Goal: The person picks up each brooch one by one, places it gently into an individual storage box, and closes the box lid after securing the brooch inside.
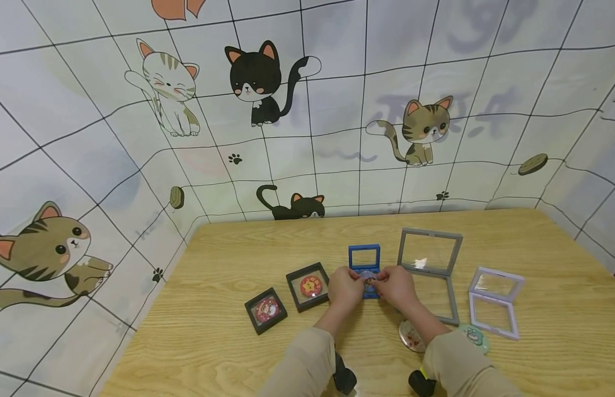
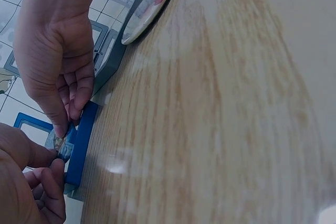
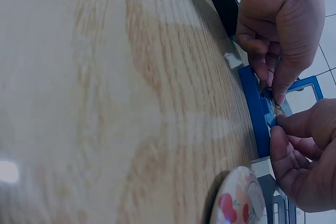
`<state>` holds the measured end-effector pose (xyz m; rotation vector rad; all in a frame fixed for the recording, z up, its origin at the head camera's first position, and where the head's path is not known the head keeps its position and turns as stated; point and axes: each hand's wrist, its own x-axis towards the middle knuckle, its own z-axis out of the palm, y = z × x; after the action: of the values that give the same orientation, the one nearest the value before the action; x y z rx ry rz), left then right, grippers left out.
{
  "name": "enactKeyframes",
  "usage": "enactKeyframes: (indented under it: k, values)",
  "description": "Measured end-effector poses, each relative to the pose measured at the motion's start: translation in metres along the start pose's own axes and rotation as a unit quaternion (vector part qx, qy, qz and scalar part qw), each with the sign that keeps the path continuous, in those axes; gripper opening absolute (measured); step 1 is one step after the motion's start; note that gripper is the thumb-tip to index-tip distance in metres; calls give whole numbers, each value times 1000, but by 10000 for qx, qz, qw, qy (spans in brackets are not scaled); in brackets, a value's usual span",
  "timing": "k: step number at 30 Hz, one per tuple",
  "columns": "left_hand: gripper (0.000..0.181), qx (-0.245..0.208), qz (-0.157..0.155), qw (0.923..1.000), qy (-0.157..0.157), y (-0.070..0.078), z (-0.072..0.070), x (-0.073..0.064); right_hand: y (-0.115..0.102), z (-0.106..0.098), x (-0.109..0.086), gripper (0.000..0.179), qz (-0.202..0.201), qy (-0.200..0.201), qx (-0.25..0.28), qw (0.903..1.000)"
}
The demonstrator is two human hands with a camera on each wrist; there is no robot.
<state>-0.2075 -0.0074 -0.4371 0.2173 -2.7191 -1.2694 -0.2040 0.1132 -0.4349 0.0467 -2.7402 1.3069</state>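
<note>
Pinching a small round badge (image 1: 368, 275) at opposite edges with left hand (image 1: 345, 289) and right hand (image 1: 398, 287), close together. Holding it at the lower half of the opened blue display frame (image 1: 364, 247), on the wooden table (image 1: 198, 353), between a black frame (image 1: 292, 292) and a grey frame (image 1: 456, 254).

Blue frame (image 2: 83, 142); grey frame (image 1: 426, 270); lilac frame (image 1: 491, 297); white cat-patterned backdrop (image 1: 337, 110)

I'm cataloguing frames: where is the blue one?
In the head view, the blue frame is at the left hand and right hand, a black frame to its left and the grey frame to its right.
</note>
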Motion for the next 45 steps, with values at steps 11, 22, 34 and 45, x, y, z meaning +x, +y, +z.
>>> enactKeyframes:
  k: [11,22,34,45]
  values:
    - [15,159,33,9999,-13,-1,3,-2,0,3,0,10,-218,152,-378,9989]
    - [10,147,98,9998,-33,-2,5,-2,-1,4,0,11,-534,335,-872,9942]
    - [9,407,124,9991,1,5,3,-6,-2,3,1,9,-601,221,-1057,9923]
    - [34,765,279,9967,-16,8,6,-5,-7,1,-1,29,-849,-9,-1092,9904]
